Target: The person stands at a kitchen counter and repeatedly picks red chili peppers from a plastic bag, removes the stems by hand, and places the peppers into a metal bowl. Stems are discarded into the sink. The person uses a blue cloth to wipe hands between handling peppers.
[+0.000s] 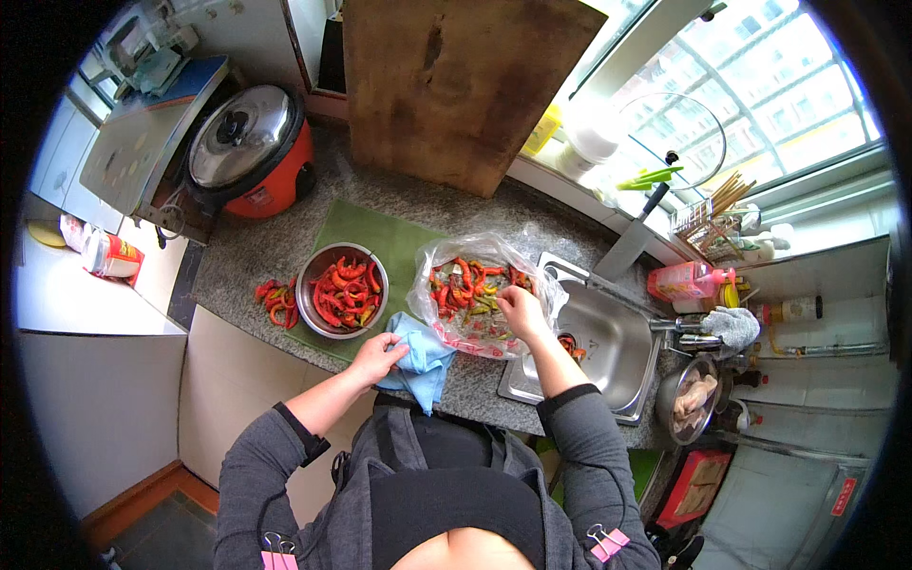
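My right hand (524, 313) reaches into a clear plastic bag (427, 274) spread open on the counter, its fingertips pinching what looks like a yellow-green chili pepper (486, 301). Red and yellowish chili peppers (462, 281) lie in the bag around it. My left hand (375, 358) is at a blue cloth (422, 360) near the counter's front edge; its fingers are bent over the cloth, and whether they grip it is unclear. Left of the bag, a stainless steel bowl (303, 313) holds many red chili peppers (345, 292). A small pile of peppers (279, 301) touches the bowl's left side.
A green mat (356, 224) lies under the bowl. The steel sink (620, 342), right of the bag, has pepper pieces (570, 347) inside. A cleaver (627, 242) leans behind it. A red electric cooker (263, 189) and upright wooden board (456, 92) stand at the back.
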Demonstrator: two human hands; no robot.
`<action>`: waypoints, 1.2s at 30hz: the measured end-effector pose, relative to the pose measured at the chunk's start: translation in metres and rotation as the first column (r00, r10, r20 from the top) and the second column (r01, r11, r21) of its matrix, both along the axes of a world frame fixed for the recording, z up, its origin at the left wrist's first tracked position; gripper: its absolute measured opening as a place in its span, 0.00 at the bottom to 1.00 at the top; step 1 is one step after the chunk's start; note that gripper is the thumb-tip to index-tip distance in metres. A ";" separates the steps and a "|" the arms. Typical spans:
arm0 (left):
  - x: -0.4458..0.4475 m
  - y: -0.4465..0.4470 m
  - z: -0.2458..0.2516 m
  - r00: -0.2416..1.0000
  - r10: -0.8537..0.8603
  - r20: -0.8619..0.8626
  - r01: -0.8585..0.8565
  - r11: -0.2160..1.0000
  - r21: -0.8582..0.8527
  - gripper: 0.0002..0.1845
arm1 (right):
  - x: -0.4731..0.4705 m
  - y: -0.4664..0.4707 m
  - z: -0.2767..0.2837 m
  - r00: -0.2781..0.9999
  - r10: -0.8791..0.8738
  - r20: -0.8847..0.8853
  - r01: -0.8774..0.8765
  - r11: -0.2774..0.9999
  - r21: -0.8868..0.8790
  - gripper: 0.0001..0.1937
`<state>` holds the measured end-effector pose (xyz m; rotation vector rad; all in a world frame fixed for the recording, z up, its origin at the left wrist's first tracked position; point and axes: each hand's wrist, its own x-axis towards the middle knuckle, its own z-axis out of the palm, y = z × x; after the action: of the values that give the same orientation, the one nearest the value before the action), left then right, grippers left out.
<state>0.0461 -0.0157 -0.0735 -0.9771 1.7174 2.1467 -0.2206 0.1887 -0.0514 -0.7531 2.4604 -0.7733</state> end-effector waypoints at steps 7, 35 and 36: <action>-0.001 0.000 0.002 0.999 -0.031 -0.016 0.031 0.999 -0.033 0.14 | 0.001 0.016 0.012 0.919 0.142 -0.368 -0.097 0.986 0.138 0.09; -0.018 0.000 0.024 1.000 0.007 -0.003 -0.006 0.964 0.265 0.16 | 0.073 -0.009 0.083 0.128 0.280 0.951 0.662 0.690 -0.292 0.10; -0.019 -0.001 0.027 1.000 -0.002 0.016 -0.002 0.958 0.287 0.17 | 0.075 -0.012 0.081 0.110 0.246 0.963 0.627 0.735 -0.260 0.09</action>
<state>0.0271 -0.0166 -0.0469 -0.9094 1.3455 2.2974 -0.1459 0.1769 0.0300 0.1227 0.9086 -1.6129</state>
